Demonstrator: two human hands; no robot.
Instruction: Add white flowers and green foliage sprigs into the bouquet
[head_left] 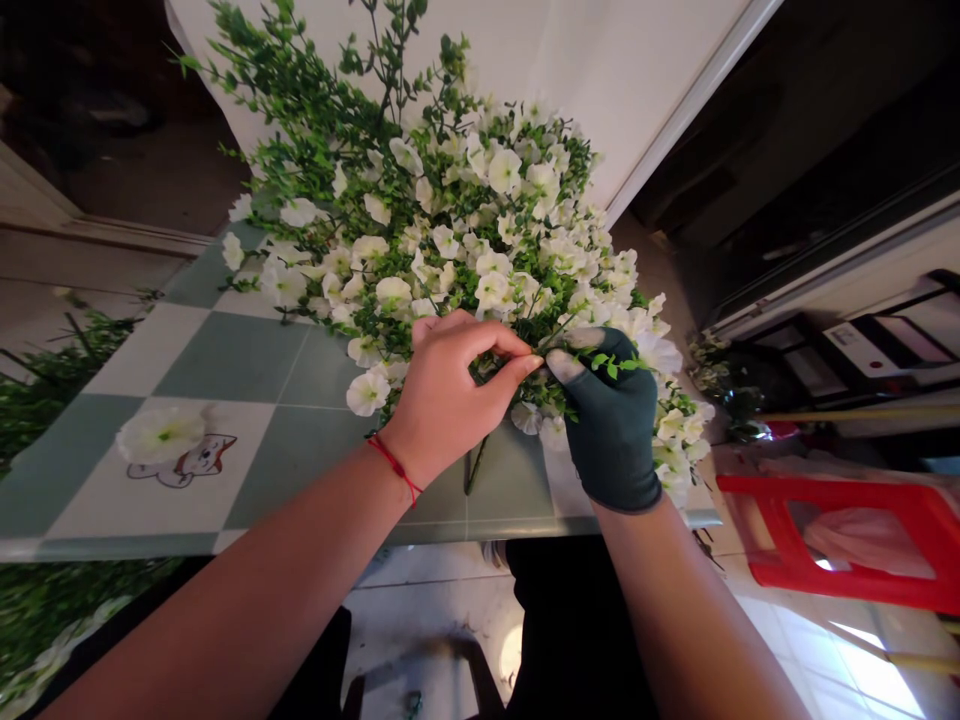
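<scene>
My left hand (450,390), bare with a red cord at the wrist, is closed in a pinch of thumb and forefinger. What lies between those fingertips is too small to make out. Just beside them, my right hand (611,430) in a dark green glove with pale fingertips grips a thin leafy green sprig (615,363) between thumb and fingers. Both hands meet in front of a big heap of artificial white flowers (493,290) with small green leaves. Below the hands, a dark stem (472,468) sticks out over the table.
The checked green-and-white tablecloth (259,355) carries a loose white flower head (161,435) at left. More greenery (45,385) lies beyond the table's left side. To the right stands a red plastic stool (765,530). A white wall (570,60) rises behind the heap.
</scene>
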